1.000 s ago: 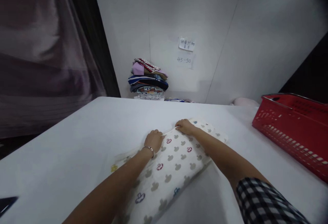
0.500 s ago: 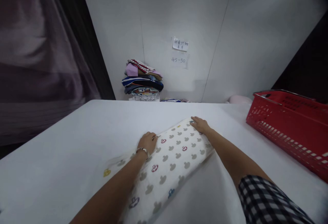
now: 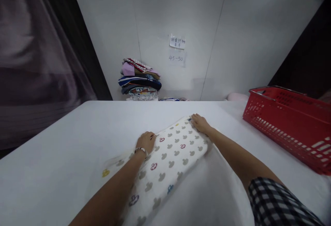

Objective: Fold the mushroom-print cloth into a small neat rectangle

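A white cloth (image 3: 170,153) printed with grey and coloured mouse-head-like shapes lies at a slant over the table, its near end running out of the bottom of the view. At its left long edge, my left hand (image 3: 146,141) has its fingers curled over the fabric; a bracelet circles that wrist. My right hand (image 3: 200,123) grips the far right corner, fingers held together. Below the right arm, a plain white part of the cloth (image 3: 214,184) hangs in a loose fold. A printed flap also shows left of my left wrist. Both thumbs are mostly hidden.
A red plastic basket (image 3: 287,122) with a metal handle stands on the white table (image 3: 85,129) at the right. Behind the table is a stack of folded fabrics (image 3: 141,81) by the wall. A dark curtain (image 3: 36,64) hangs at the left.
The view has shifted slightly, so the basket and stack appear farther left. Both hands stay at the same places on the cloth. The white fold under my right arm looks a little wider.
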`<act>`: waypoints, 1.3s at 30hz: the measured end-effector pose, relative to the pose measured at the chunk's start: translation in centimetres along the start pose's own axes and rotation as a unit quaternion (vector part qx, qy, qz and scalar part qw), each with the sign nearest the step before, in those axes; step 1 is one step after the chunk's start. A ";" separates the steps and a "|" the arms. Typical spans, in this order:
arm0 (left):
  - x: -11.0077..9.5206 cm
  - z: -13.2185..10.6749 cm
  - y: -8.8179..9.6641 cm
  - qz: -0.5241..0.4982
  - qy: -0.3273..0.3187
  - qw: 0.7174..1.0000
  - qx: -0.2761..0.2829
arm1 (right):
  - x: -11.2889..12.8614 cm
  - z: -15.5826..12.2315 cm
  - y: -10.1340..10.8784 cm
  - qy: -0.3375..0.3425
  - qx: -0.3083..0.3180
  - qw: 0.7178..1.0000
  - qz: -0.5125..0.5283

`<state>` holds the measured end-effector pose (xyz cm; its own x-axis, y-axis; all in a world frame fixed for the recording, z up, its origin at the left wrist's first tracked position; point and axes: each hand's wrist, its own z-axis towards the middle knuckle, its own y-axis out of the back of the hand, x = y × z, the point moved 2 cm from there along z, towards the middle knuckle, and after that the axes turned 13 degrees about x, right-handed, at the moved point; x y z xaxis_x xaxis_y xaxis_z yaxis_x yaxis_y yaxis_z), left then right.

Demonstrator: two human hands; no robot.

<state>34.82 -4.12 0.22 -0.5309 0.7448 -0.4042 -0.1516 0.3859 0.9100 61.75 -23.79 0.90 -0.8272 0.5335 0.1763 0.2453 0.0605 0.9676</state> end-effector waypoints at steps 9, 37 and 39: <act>0.2 -0.1 0.0 -0.026 -0.002 1.000 -0.011 | 0.8 2.8 -0.3 -0.006 0.048 0.999 0.006; 0.9 -9.7 2.7 -0.036 -0.152 0.987 0.040 | -6.2 -11.0 -0.5 -0.309 -0.040 0.803 0.508; 0.6 -13.7 1.6 0.031 -0.202 0.977 0.058 | -5.6 -10.2 -0.8 -0.318 -0.043 0.783 0.533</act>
<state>22.89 -10.53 2.68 -0.1599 0.9142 -0.3723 -0.0217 0.3738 0.9272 61.04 -35.41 0.96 0.2497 0.5550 0.7935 0.5671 -0.7480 0.3447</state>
